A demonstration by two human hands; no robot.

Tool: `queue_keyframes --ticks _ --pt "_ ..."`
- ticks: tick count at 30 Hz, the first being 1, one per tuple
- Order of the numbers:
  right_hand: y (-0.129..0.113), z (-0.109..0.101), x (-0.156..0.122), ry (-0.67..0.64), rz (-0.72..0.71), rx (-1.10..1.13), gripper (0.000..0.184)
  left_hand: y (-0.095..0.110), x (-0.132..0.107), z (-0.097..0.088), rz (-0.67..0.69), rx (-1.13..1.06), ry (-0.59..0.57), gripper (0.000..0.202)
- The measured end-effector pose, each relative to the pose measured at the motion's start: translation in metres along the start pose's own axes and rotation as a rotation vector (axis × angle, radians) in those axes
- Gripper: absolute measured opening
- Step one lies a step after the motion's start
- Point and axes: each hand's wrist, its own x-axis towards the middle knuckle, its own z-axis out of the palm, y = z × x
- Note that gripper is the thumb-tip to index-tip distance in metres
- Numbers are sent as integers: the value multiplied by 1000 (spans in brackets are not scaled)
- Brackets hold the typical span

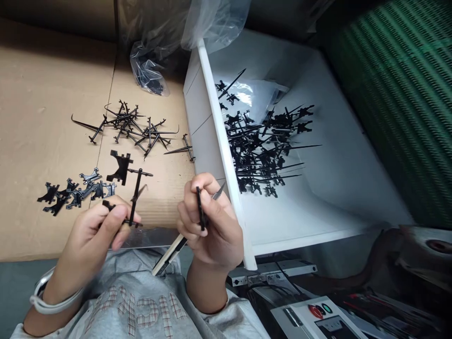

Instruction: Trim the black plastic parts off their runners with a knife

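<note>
My left hand (pixel 100 228) is closed on a black plastic sprue (pixel 136 197), pinching its lower end between thumb and fingers. A notched black bracket (pixel 120 167) is still joined to the sprue's upper arm. In my right hand (pixel 215 226) is a cutter knife (pixel 171 254), its pale handle slanting down past the palm and its pointed blade sticking out above the thumb. The same hand's thumb and fingers hold a small black plastic piece (pixel 200 209), seen edge-on. Air separates the two hands, above the cardboard's front edge.
Loose black brackets (pixel 74 193) lie on the cardboard (pixel 28 141) at left, with bare sprues (pixel 123 120) farther back. A white chute (pixel 339 188) on the right contains many sprued black parts (pixel 261 146). Its raised wall (pixel 226 146) stands beside my right hand. A control box (pixel 318 320) sits below.
</note>
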Motion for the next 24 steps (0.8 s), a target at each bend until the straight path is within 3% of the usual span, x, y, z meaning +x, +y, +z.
queue_keyframes --ticks 4,6,7,9,14,17,19,24 --pt "7 3 1 56 -2 -23 29 8 23 14 292 706 167 28" --pt "9 4 1 55 4 -37 31 10 37 25 279 1030 199 28" --pt "10 5 1 44 9 -40 31 10 42 29 233 1135 161 31" --pt "12 5 1 13 18 -41 30 10 46 34 159 1199 71 34" --pt "15 1 0 -30 7 -24 28 9 24 19 340 841 39 56" --pt "18 -1 0 -51 28 -24 30 6 14 13 361 495 -100 73" --pt "20 -1 1 -47 53 -39 33 1 16 17 351 262 -156 68" --pt "23 -1 -1 -13 45 -82 37 -11 26 37 357 -41 -74 47"
